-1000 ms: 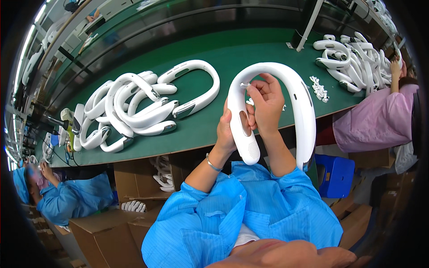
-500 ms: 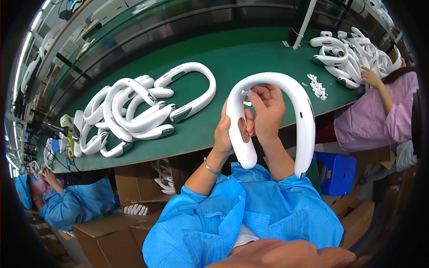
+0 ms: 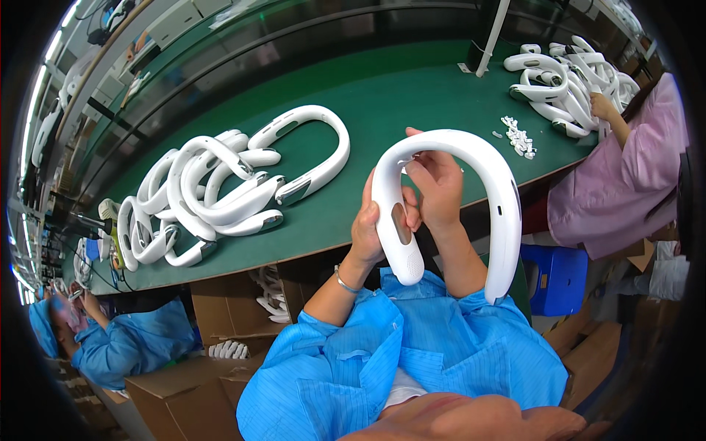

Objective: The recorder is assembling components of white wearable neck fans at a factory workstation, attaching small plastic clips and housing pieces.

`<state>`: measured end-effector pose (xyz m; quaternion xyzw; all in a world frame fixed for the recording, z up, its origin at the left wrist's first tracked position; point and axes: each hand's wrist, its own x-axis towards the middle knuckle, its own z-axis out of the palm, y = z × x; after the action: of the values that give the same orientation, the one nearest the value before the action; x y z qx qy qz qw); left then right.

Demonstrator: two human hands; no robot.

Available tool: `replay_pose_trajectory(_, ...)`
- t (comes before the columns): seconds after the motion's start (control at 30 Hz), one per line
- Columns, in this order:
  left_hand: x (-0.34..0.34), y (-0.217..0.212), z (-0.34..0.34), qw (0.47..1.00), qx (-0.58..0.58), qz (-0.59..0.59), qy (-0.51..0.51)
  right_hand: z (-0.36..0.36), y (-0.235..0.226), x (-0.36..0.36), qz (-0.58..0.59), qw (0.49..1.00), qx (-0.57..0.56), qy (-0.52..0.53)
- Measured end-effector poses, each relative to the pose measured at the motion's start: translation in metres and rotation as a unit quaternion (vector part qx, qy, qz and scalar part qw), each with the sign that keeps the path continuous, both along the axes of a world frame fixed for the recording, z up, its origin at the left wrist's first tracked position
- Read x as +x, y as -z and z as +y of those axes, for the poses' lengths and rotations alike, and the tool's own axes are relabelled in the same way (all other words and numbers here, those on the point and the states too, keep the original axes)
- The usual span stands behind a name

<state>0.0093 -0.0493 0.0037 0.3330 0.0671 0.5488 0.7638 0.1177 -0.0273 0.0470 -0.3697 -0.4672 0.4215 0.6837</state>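
Observation:
A white U-shaped neckband device, resembling a neck fan, is held up in front of me with its open ends toward my chest. My left hand grips its left arm from the outside, near a dark oval opening and a perforated tip. Inside the curve, my right hand pinches a small white plastic piece against the inner wall of the band. The thumb and fingers partly cover the piece, so I cannot tell whether it is seated in the band.
Several similar neckbands lie heaped on the green table at left. Small white pieces are scattered at right, near another pile and a co-worker in pink. Cardboard boxes and a blue stool stand below.
The neckband has come slightly lower and nearer to me. My right thumb and fingers have pressed closer to the inner wall, and the small piece now shows less.

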Motion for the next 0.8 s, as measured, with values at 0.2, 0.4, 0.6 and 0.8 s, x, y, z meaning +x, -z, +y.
replay_pose_trajectory(0.2, 0.012, -0.004, -0.009, 1.0, 0.0, 0.0, 0.021, -0.006, 0.002, 0.02, 0.11, 0.976, -0.111, -0.151)
replay_pose_trajectory(0.4, -0.01, 0.008, 0.004, 0.934, 0.059, 0.254, -0.246, -0.016, 0.017, 0.023, -0.033, 0.993, -0.068, -0.089)
replay_pose_trajectory(0.6, -0.011, 0.023, 0.011, 0.919, 0.027, 0.315, -0.234, -0.021, 0.028, 0.016, 0.012, 0.996, -0.009, -0.087)
replay_pose_trajectory(0.8, 0.001, -0.006, 0.009, 0.875, 0.1, 0.391, -0.267, -0.027, 0.035, 0.023, 0.001, 0.998, -0.032, -0.061)
